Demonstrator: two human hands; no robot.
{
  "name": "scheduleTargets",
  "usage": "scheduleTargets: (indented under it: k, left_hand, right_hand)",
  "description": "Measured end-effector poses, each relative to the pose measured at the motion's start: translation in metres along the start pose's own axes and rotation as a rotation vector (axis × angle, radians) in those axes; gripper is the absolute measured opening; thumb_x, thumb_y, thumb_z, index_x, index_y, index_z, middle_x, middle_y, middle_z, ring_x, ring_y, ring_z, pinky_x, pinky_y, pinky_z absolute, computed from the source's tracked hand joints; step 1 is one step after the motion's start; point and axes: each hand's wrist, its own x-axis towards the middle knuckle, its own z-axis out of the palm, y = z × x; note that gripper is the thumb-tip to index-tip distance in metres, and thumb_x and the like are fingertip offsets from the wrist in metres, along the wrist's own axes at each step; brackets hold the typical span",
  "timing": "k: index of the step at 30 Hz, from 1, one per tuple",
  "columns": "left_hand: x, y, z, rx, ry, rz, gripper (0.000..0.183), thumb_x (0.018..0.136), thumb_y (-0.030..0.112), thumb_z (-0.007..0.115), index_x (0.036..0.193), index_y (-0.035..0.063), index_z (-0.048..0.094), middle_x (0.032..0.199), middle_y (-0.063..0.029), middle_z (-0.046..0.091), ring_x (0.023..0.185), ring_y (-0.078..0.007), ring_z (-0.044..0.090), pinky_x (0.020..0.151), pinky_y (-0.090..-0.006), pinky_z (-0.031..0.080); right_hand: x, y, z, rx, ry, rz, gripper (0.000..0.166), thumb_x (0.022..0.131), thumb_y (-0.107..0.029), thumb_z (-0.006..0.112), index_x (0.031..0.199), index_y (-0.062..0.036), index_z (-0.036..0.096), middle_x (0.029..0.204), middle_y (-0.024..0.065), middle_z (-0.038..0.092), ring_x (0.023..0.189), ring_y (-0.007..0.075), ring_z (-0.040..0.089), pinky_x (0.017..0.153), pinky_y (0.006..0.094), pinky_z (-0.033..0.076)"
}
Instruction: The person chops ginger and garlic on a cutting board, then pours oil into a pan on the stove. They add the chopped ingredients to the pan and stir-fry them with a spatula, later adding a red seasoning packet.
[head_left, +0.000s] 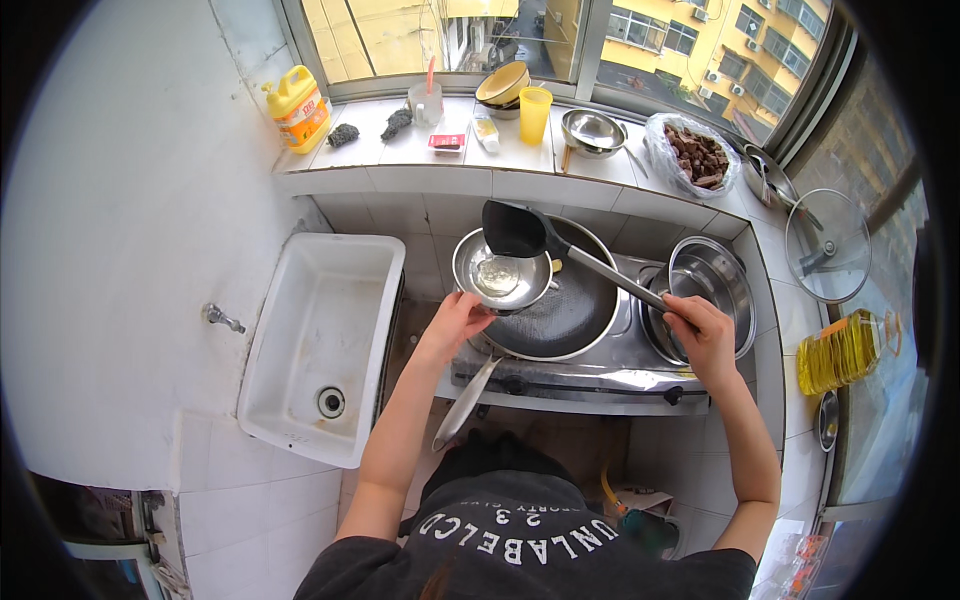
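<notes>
My left hand (457, 326) grips the near rim of a small stainless steel bowl (469, 259), which holds a little clear liquid. The bowl is over the left part of a dark frying pan (574, 311) on a gas stove. In my right hand (701, 330) is the grey handle of a black spatula (517, 229). Its blade is above the bowl's far edge; whether they touch, I cannot tell. Small pale and yellowish pieces (556, 267) show in the pan just right of the bowl, which hides part of the pan. The pan's metal handle (466, 405) points towards me.
A steel pot (712, 281) stands on the right of the stove (555, 379). Left is a white sink (322, 300). The back ledge holds a bag of brown chunks (697, 157), a yellow cup (535, 116) and a detergent jug (300, 112). A glass lid (829, 244) and oil bottle (840, 352) are right.
</notes>
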Motion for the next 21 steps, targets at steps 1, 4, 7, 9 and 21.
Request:
scheduleTargets:
  k: [1,4,7,9,21]
  left_hand:
    - [-0.002,0.002,-0.003,0.010,0.014,-0.001,0.029,0.090,0.019,0.049,0.108,-0.0052,0.048,0.105,-0.0144,0.058,0.096,-0.0216,0.061,0.089,-0.0310,0.051]
    - [-0.004,0.002,-0.020,0.022,0.014,0.016,0.037,0.089,0.021,0.050,0.112,-0.0063,0.045,0.106,-0.0146,0.057,0.097,-0.0207,0.059,0.091,-0.0325,0.049]
    - [-0.011,0.005,-0.038,0.070,0.072,0.047,0.041,0.088,0.023,0.051,0.116,-0.0071,0.043,0.107,-0.0148,0.056,0.098,-0.0207,0.058,0.092,-0.0336,0.049]
    - [-0.019,0.009,-0.048,0.119,0.122,0.061,0.041,0.088,0.022,0.051,0.116,-0.0070,0.043,0.107,-0.0147,0.056,0.098,-0.0207,0.058,0.092,-0.0340,0.049]
    - [-0.063,0.009,-0.086,0.062,0.189,0.040,0.043,0.090,0.018,0.046,0.126,-0.0037,0.037,0.115,-0.0148,0.052,0.104,-0.0229,0.057,0.093,-0.0347,0.048]
  right_hand:
    - [0.001,0.000,-0.001,0.042,-0.043,0.103,0.019,0.081,-0.003,0.068,0.100,-0.0018,0.067,0.076,0.0050,0.063,0.063,0.0109,0.056,0.056,0.0225,0.043]
    - [0.004,0.020,0.001,0.400,-0.067,0.500,0.019,0.086,-0.008,0.063,0.102,0.0033,0.065,0.075,0.0001,0.062,0.068,0.0045,0.053,0.061,0.0206,0.043]
    - [0.008,0.047,-0.008,0.405,-0.176,0.637,0.020,0.087,-0.012,0.062,0.101,0.0029,0.065,0.073,0.0015,0.062,0.065,0.0053,0.055,0.058,0.0191,0.041]
    - [0.012,0.055,-0.009,0.395,-0.270,0.721,0.021,0.084,-0.009,0.060,0.100,0.0035,0.065,0.072,0.0020,0.062,0.065,0.0056,0.056,0.057,0.0192,0.041]
    - [0.000,0.106,0.065,0.300,-0.590,0.882,0.025,0.081,-0.007,0.057,0.102,0.0042,0.065,0.073,0.0055,0.063,0.063,0.0095,0.056,0.060,0.0247,0.045]
